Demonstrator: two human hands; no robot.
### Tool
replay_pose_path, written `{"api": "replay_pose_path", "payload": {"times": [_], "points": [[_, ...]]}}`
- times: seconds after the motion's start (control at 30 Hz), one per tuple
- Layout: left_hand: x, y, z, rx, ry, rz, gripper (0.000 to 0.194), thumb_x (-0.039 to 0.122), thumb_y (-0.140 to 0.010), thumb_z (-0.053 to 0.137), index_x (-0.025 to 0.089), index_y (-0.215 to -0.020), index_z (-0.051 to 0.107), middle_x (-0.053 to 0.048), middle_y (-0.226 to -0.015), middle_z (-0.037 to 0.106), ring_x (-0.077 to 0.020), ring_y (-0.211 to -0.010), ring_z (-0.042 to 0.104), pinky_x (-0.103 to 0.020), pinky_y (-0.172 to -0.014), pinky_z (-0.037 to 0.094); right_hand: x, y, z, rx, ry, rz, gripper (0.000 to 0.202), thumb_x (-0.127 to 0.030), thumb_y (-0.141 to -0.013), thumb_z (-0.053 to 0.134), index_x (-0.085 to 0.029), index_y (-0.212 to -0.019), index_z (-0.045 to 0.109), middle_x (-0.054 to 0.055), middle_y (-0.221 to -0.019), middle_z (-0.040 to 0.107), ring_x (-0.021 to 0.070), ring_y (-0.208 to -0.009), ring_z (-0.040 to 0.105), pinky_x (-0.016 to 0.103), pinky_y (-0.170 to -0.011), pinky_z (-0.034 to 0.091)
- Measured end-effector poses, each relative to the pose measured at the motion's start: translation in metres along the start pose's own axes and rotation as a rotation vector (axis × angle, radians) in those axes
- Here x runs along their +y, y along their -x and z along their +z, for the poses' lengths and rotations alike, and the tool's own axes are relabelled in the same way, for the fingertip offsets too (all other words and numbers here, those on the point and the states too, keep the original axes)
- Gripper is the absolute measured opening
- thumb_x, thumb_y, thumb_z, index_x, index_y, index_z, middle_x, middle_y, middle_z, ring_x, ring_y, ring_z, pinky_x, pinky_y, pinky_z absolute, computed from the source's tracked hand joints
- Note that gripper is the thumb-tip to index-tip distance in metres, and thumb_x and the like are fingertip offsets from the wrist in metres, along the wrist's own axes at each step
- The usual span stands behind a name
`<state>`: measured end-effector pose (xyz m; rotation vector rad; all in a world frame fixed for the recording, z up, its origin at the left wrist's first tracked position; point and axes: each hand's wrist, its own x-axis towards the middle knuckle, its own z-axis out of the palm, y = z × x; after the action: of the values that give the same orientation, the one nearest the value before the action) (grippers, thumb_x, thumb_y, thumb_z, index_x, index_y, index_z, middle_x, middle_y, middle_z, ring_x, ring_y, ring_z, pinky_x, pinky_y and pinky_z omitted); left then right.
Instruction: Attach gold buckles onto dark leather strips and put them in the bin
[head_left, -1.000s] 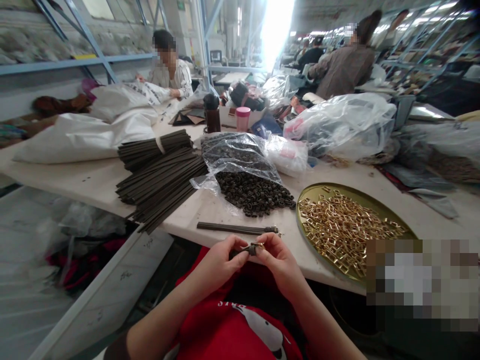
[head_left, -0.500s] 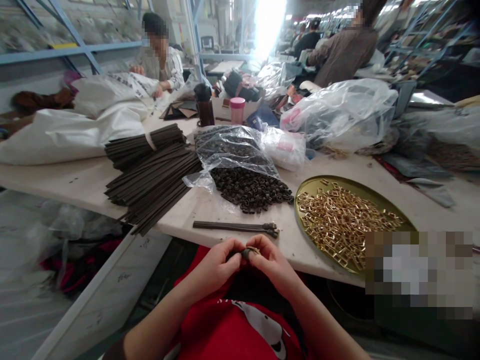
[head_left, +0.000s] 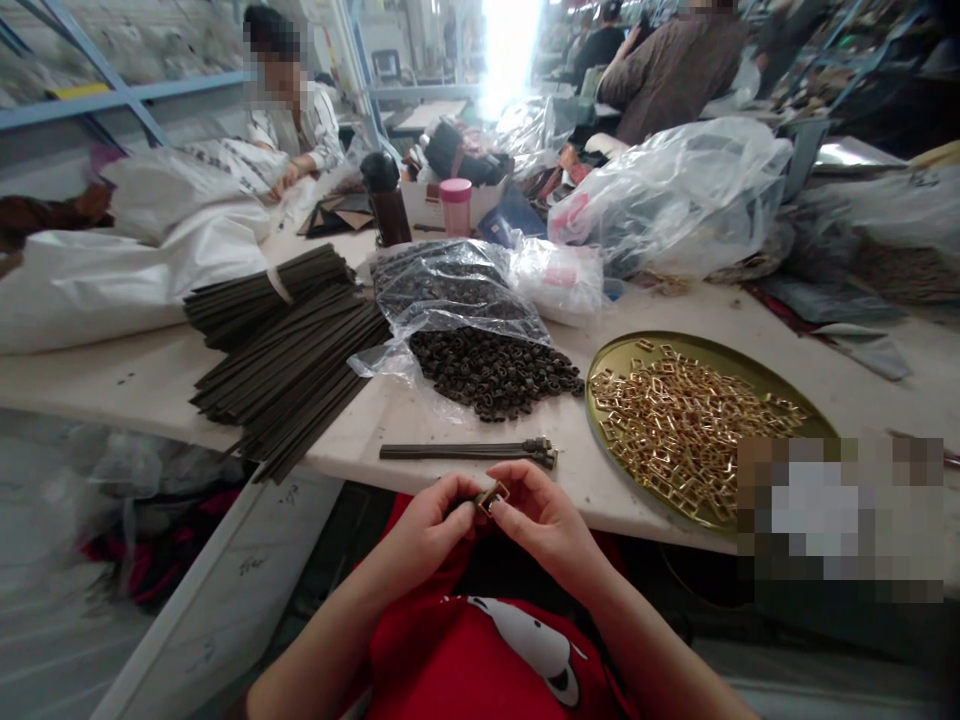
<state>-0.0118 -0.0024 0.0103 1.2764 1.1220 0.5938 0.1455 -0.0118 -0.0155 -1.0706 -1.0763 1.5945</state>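
Observation:
In front of my lap, my left hand [head_left: 437,518] is closed, pinching the dark end of a strap mostly hidden by the fingers. My right hand [head_left: 541,512] is closed on a gold rectangular buckle [head_left: 495,495] at that strap end, thumb and fingertips around it. Whether the strap is fully through the buckle, I cannot tell. Just beyond my hands, a few dark straps [head_left: 457,452] lie together on the table, gold buckles at their right ends. Past them spreads a heap of small dark loops [head_left: 499,375], partly under a clear plastic bag [head_left: 465,290].
At left lies a large stack of dark straps [head_left: 285,350], one bundle banded. A round gold tray [head_left: 611,360] of loose buckles [head_left: 675,430] stands at right. Farther back are a dark bottle [head_left: 386,200], a pink-lidded jar [head_left: 455,208], plastic bags and a seated person [head_left: 292,130].
My fingers have shifted, and the gold buckle has turned so its open frame shows between my hands. My right fingers have lifted slightly. The camera view has moved a little.

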Motion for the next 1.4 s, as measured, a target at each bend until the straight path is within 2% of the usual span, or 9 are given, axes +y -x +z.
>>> {"api": "replay_pose_path", "payload": {"times": [0.2, 0.4, 0.53, 0.63, 0.73, 0.87, 1.07, 1.2, 1.4], "points": [[-0.003, -0.002, 0.001, -0.004, 0.032, -0.029, 0.014, 0.027, -0.08, 0.049, 0.015, -0.085, 0.052, 0.0, -0.074, 0.053, -0.0113, -0.067, 0.047, -0.023, -0.064, 0.039, 0.008, 0.0, -0.002, -0.002, 0.011, -0.016, 0.029, -0.029, -0.07, 0.063, -0.024, -0.097, 0.054, -0.001, -0.079, 0.055, 0.012, -0.068, 0.05, 0.026, -0.063, 0.041], [-0.007, -0.002, 0.003, 0.014, -0.056, -0.006, 0.013, 0.024, -0.082, 0.046, 0.015, -0.086, 0.054, 0.0, -0.075, 0.055, -0.0116, -0.067, 0.048, -0.023, -0.063, 0.039, 0.011, 0.0, -0.002, 0.126, 0.186, -0.135, 0.018, -0.032, -0.079, 0.056, -0.023, -0.094, 0.059, 0.001, -0.082, 0.055, 0.0135, -0.073, 0.052, 0.027, -0.066, 0.043], [-0.005, -0.001, 0.004, 0.03, -0.061, -0.031, 0.013, 0.025, -0.081, 0.047, 0.014, -0.084, 0.054, 0.002, -0.068, 0.052, -0.0102, -0.061, 0.046, -0.021, -0.058, 0.037, 0.011, 0.001, -0.003, 0.15, 0.096, -0.069, 0.022, -0.039, -0.081, 0.051, -0.023, -0.094, 0.059, 0.0, -0.075, 0.057, 0.0134, -0.069, 0.053, 0.028, -0.066, 0.043], [-0.004, 0.0, 0.004, 0.03, -0.05, -0.035, 0.014, 0.025, -0.081, 0.047, 0.014, -0.085, 0.054, 0.002, -0.069, 0.053, -0.0099, -0.061, 0.046, -0.021, -0.056, 0.037, 0.013, 0.001, -0.002, 0.115, 0.005, -0.021, 0.029, -0.041, -0.08, 0.053, -0.023, -0.102, 0.057, -0.001, -0.077, 0.057, 0.0127, -0.069, 0.053, 0.028, -0.067, 0.044], [-0.003, 0.001, 0.004, 0.026, -0.077, 0.002, 0.015, 0.024, -0.081, 0.046, 0.014, -0.088, 0.055, 0.0, -0.076, 0.057, -0.0116, -0.067, 0.05, -0.022, -0.062, 0.04, 0.015, 0.002, -0.001, 0.038, 0.053, -0.044, 0.039, -0.034, -0.073, 0.062, -0.026, -0.11, 0.052, 0.0, -0.087, 0.056, 0.0128, -0.074, 0.052, 0.027, -0.068, 0.043], [-0.002, 0.002, 0.004, 0.06, -0.174, 0.043, 0.016, 0.023, -0.081, 0.046, 0.014, -0.09, 0.056, -0.001, -0.082, 0.061, -0.0136, -0.074, 0.054, -0.024, -0.069, 0.042, 0.016, 0.0, -0.001, 0.016, 0.221, -0.093, 0.022, -0.029, -0.074, 0.061, -0.022, -0.095, 0.058, 0.001, -0.086, 0.055, 0.0127, -0.074, 0.051, 0.025, -0.065, 0.042], [-0.004, 0.007, 0.004, 0.051, -0.213, 0.005, 0.015, 0.021, -0.079, 0.046, 0.014, -0.087, 0.057, -0.001, -0.078, 0.062, -0.0134, -0.071, 0.055, -0.023, -0.065, 0.043, 0.021, 0.002, -0.001, -0.022, 0.117, 0.022, 0.025, -0.032, -0.072, 0.061, -0.02, -0.092, 0.052, -0.003, -0.073, 0.054, 0.0105, -0.064, 0.05, 0.023, -0.06, 0.042], [-0.003, 0.009, 0.005, 0.082, -0.251, 0.026, 0.015, 0.019, -0.077, 0.047, 0.015, -0.086, 0.058, -0.001, -0.082, 0.064, -0.0141, -0.076, 0.057, -0.023, -0.071, 0.043, 0.02, 0.006, 0.001, 0.001, 0.318, -0.037, 0.021, -0.025, -0.073, 0.058, -0.02, -0.092, 0.05, -0.003, -0.074, 0.053, 0.0105, -0.063, 0.051, 0.023, -0.058, 0.042], [-0.002, 0.012, 0.003, 0.077, -0.32, 0.031, 0.014, 0.019, -0.077, 0.046, 0.015, -0.082, 0.058, 0.0, -0.079, 0.065, -0.0136, -0.073, 0.057, -0.023, -0.067, 0.043, 0.009, 0.011, 0.001, -0.072, 0.54, -0.148, 0.016, -0.021, -0.081, 0.044, -0.019, -0.095, 0.051, 0.002, -0.084, 0.058, 0.0129, -0.073, 0.054, 0.026, -0.067, 0.044]]}}
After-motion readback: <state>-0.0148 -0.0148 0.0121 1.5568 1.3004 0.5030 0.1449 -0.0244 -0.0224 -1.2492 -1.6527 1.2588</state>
